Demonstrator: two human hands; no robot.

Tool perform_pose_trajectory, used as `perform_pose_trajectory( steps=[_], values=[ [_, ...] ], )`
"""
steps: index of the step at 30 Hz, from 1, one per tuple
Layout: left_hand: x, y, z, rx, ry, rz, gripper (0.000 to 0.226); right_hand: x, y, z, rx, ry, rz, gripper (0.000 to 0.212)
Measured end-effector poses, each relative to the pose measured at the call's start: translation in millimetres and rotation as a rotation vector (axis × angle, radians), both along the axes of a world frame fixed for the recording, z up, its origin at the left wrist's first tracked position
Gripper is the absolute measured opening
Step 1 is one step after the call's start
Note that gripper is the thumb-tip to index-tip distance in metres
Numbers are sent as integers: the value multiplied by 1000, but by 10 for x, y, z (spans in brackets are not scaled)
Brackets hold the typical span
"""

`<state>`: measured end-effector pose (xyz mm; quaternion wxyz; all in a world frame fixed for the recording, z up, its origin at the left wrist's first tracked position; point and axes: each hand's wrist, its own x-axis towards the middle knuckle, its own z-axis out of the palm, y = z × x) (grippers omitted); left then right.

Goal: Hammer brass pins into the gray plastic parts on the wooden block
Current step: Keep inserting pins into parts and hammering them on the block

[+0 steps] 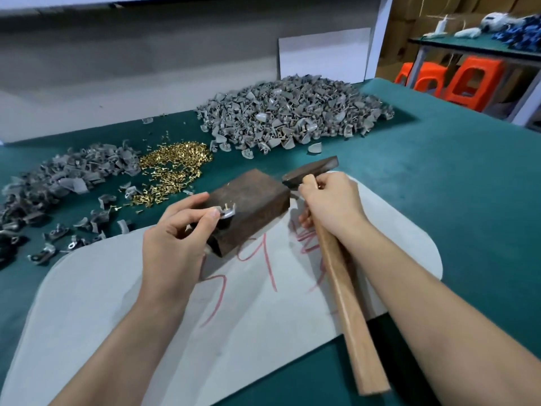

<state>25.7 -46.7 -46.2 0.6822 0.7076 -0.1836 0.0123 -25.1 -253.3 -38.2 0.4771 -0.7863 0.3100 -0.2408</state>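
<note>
Forward over the white sheet (117, 303), the outstretched left hand (178, 230) pinched a gray plastic part (227, 213), brass pins (227, 206) standing in it, on the wooden block (251, 197). Beside the block, the right hand (330, 200) curled around the hammer (335, 273) just below its head.

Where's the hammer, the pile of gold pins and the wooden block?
hammer (317, 168): head view, on its dark metal head.
pile of gold pins (175, 161): head view, middle of the heap.
wooden block (253, 192): head view, on its top face.
</note>
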Motion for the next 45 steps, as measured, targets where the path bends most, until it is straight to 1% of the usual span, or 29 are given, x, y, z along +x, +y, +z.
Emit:
perform_pose_trajectory(
  steps=[3, 4, 5, 7, 8, 9, 10, 11, 13, 15, 17, 19, 20, 22, 23, 25, 29, 31, 35, 39, 41, 45],
  values=[
    [-39, 5, 44, 27, 49, 20, 26, 12, -17, -19, -12, -4, 9, 20],
    [-48, 23, 63, 68, 39, 51, 24, 22, -15, -30, -17, -6, 9, 20],
    [-47, 27, 109, 152, -18, 109, 20, 28, -20, -33, -24, -11, 9, 19],
    [13, -61, 281, 344, -195, 255, 11, 32, -20, -38, -47, -19, 9, 20],
    [79, -160, 414, 357, -244, 282, 8, 32, -23, -39, -70, -20, 2, 20],
    [150, -304, 572, 317, -238, 262, 10, 23, -23, -40, -100, -16, -4, 22],
    [274, -488, 715, 276, -184, 244, 17, 8, -23, -27, -124, -13, -2, 24],
    [440, -681, 839, 339, -144, 244, 25, -13, -19, -16, -136, -14, 1, 26],
    [849, -909, 926, 687, -95, 213, 38, -39, -17, -16, -136, -33, -5, 32],
    [1217, -873, 795, 978, -51, 155, 48, -53, -1, -26, -116, -63, -29, 37],
    [1417, -556, 530, 1158, -39, 122, 46, -42, 3, -37, -120, -72, -44, 38],
    [1455, -232, 295, 1258, -107, 155, 37, -22, -6, -35, -188, -61, -67, 38],
    [1447, -129, 240, 1265, -181, 178, 32, -9, -12, -26, -201, -60, -70, 37],
    [1436, -35, 220, 1198, -310, 196, 23, 6, -24, -21, -193, -52, -55, 36],
    [1440, -18, 235, 1154, -333, 184, 21, 5, -27, -21, -191, -48, -50, 36],
    [1450, 3, 279, 1110, -340, 173, 24, 0, -35, -27, -188, -45, -40, 36],
    [1455, 22, 317, 1135, -392, 150, 28, -9, -33, -27, -159, -57, -32, 34],
    [1470, 32, 317, 1105, -399, 133, 26, -9, -28, -25, -150, -57, -29, 33],
    [1477, 102, 367, 969, -376, 175, 17, 0, -23, -16, -137, -58, -22, 33],
    [1480, 198, 559, 877, -301, 128, 15, -23, -19, 9, -124, -61, -13, 33],
    [1489, 310, 693, 931, -279, 62, 17, -34, -12, 18, -125, -59, -10, 32],
    [1441, 619, 858, 1301, -322, -80, 7, -53, 1, 36, -126, -51, -13, 31]
  ],
)
